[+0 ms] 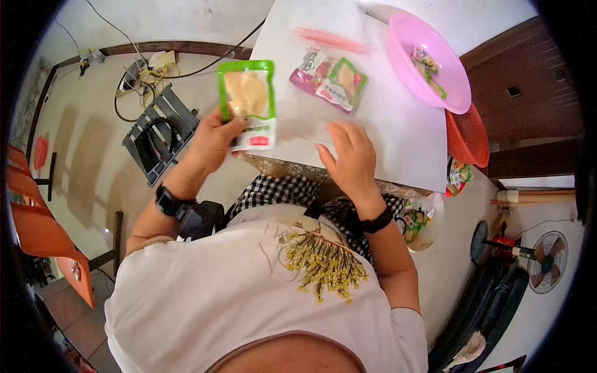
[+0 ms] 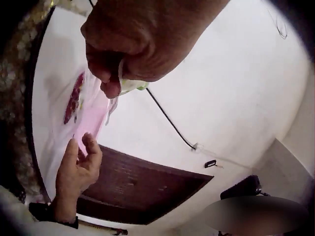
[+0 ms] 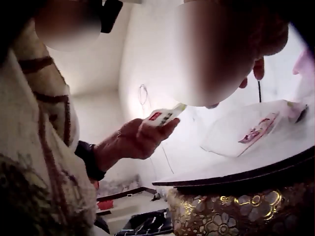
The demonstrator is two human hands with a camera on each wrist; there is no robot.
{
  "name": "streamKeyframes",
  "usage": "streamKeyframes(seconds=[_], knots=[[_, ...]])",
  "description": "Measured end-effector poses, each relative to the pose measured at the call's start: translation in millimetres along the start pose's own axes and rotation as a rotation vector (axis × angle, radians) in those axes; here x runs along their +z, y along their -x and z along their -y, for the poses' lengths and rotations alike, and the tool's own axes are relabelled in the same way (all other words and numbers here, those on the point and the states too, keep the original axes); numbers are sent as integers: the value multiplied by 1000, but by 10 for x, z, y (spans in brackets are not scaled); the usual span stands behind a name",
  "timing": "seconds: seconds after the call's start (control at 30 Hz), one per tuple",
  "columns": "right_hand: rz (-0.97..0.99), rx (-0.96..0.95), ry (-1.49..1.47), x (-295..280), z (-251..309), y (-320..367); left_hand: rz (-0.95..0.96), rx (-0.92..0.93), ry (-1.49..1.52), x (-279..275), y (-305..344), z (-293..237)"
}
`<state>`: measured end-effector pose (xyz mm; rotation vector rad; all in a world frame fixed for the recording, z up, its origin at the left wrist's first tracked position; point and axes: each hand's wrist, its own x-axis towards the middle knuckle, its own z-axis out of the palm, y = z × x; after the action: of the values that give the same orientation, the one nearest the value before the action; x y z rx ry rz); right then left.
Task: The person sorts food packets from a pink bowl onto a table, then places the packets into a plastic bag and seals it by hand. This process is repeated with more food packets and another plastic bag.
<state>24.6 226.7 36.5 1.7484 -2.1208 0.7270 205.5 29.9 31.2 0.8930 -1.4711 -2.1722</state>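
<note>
A: Grip first. Left hand (image 1: pixel 211 140)?

B: Thumb and fingers pinch the lower end of the green-edged packet (image 1: pixel 246 99). It is held upright over the near-left corner of the table (image 1: pixel 404 143). The fingertips are hidden behind the packet in the head view. The left wrist view shows only a pale green sliver under the knuckles.

A: Right hand (image 1: pixel 349 158)?

B: Palm down, fingers nearly straight and spread, holding nothing. The fingertips lie on the near edge of the clear bag (image 1: pixel 317 121). Cannot tell whether it presses or merely rests. The right wrist view is mostly blurred over that hand.

A: Pose?

B: Left wrist bent back, forearm coming in from the left. Right forearm comes straight up from the lap.

A: Surroundings, edges?

B: Two snack packets (image 1: pixel 329 79) lie inside the bag, well beyond the fingers. Pink bowl (image 1: pixel 451 81) overhangs the far-right table edge, and its contents are too small to read. Red basket (image 1: pixel 466 137) sits just below it, partly cut off by the tabletop. Bare white surface lies right of the right hand. The table drops off just left of the packet.
</note>
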Motion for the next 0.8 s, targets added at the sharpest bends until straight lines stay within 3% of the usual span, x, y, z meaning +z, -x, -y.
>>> streamKeyframes(seconds=[0.07, 0.2, 0.37, 0.6, 0.63, 0.8], knots=[[47, 132, 12, 50, -60, -26, -9, -97, -185, -190, 94, -119], [19, 116, 65, 216, -127, -35, 222, -313, -81, -329, 220, 60], [-97, 161, -3, 227, -138, -133, 347, -510, 44, 66, 230, 135], [-164, 197, -97, 190, -131, -195, 540, -450, 147, 421, -308, 183], [-160, 194, -103, 182, -129, -197, 449, -410, 131, 526, -327, 116], [-161, 185, -141, 198, -108, -182, 416, -316, -47, 654, -639, 67]])
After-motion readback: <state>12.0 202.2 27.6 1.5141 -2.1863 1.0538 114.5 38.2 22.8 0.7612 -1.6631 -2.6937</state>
